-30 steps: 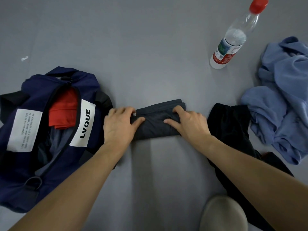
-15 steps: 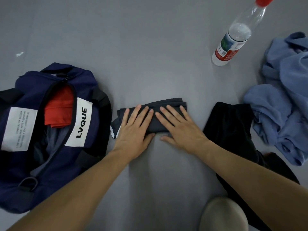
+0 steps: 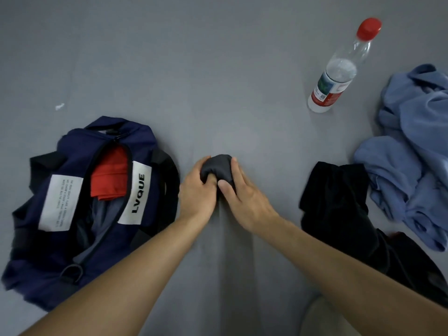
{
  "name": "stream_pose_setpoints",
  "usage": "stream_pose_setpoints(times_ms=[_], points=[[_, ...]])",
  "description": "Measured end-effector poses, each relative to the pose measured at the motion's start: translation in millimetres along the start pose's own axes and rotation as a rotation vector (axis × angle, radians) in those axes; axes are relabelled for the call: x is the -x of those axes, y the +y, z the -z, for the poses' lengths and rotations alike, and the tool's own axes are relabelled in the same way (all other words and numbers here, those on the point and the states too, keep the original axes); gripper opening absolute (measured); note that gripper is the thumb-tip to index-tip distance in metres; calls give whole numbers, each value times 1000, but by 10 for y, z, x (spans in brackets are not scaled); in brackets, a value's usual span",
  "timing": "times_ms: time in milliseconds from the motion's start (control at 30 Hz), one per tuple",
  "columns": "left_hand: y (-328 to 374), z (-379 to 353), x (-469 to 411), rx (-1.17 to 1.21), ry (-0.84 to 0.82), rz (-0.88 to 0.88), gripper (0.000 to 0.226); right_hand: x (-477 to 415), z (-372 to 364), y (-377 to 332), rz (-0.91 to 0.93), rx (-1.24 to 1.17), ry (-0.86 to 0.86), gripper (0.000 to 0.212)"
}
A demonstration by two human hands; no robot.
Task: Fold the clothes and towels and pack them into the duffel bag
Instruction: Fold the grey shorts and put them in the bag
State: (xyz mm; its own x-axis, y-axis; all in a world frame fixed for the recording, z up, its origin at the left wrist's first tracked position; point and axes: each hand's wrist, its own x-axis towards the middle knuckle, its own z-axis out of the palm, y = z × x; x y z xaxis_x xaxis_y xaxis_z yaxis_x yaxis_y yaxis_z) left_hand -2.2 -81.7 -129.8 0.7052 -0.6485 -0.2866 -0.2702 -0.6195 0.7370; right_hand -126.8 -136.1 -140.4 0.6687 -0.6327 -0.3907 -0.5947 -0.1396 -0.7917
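Duffel bag (image 3: 135, 134): navy woven fabric, soft and slumped, lying at the left of the grey surface (image 3: 218, 69) with its zip open. Two white rectangular labels are on its top, and the right one (image 3: 137, 192) reads LVQUE. Inside the opening, a folded red garment (image 3: 110, 173) sits at the far end, with grey cloth (image 3: 106, 214) nearer. Black straps show at the bag's sides.

Just right of the bag, the left grip (image 3: 197, 190), a bare hand, is curled round the left side of a dark grey bundle (image 3: 218, 166), with its thumb dug into the near fold. The bundle is matte, soft cloth compacted to a rounded lump. It is at centre, outside the bag. Whether it rests on the surface or is raised cannot be told. The right grip (image 3: 244, 200) clasps the bundle's right side, fingers laid along it and thumb pressing the near edge. Both grips are clenched on the bundle, thumbs close together.

Right of the right forearm lies a black garment (image 3: 334, 202), limp, matte and crumpled. Farther back stands a clear plastic bottle (image 3: 339, 71) with a red cap and a printed label. At the far right a blue garment (image 3: 412, 166), soft and heaped in loose folds, lies just beside the black one.
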Motion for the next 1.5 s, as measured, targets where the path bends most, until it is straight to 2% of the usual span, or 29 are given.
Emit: stream_pose_setpoints(times_ms=[100,233,300,367,467,533,633,700,767,833,900,1000,1067,1167,1267,1300,1367,1433,1500], points=[[205,422,97,317,-124,256,33,80,44,-438,-73,-410,-14,54],[509,1158,214,695,-171,443,28,91,132,-1055,6,-406,-75,53],[648,1494,252,782,-203,402,37,78,115,-1361,69,-368,-85,55],[683,1781,293,759,-223,260,47,47,22,-1693,143,-321,-113,56],[555,2127,296,790,-117,163,40,-44,-194,-2146,197,-262,-174,58],[388,2381,256,859,-58,164,54,-132,-392,-2391,229,-227,-223,62],[77,2673,128,779,-3,136,54,-253,-719,-2574,219,-212,-276,62],[-174,2804,6,542,72,139,53,-339,-954,-2524,194,-134,-291,66],[-441,2867,-118,299,110,124,49,-381,-1129,-2331,203,82,-274,68],[-719,2840,-227,132,79,129,51,-410,-1246,-2065,253,323,-220,56],[-942,2690,-263,13,-1,159,56,-437,-1312,-1817,236,456,-153,37],[-1242,2321,-200,36,-75,257,61,-422,-1256,-1593,200,547,-34,22],[-1411,2122,-135,87,-118,343,55,-408,-1173,-1483,219,615,68,24],[-1563,2013,-109,186,-147,423,51,-397,-1097,-1342,107,569,149,36],[-1593,2022,-127,243,-176,438,42,-439,-1141,-1252,-3,433,117,40],[-1596,2031,-118,263,-183,446,41,-457,-1167,-1250,-26,413,82,51],[-1612,2023,-104,320,-227,478,42,-474,-1211,-1261,-14,443,-1,79],[-1597,2017,-87,411,-334,526,42,-449,-1217,-1347,18,438,-56,85],[-1593,2054,-118,391,-371,506,42,-409,-1185,-1439,84,422,-48,89]])
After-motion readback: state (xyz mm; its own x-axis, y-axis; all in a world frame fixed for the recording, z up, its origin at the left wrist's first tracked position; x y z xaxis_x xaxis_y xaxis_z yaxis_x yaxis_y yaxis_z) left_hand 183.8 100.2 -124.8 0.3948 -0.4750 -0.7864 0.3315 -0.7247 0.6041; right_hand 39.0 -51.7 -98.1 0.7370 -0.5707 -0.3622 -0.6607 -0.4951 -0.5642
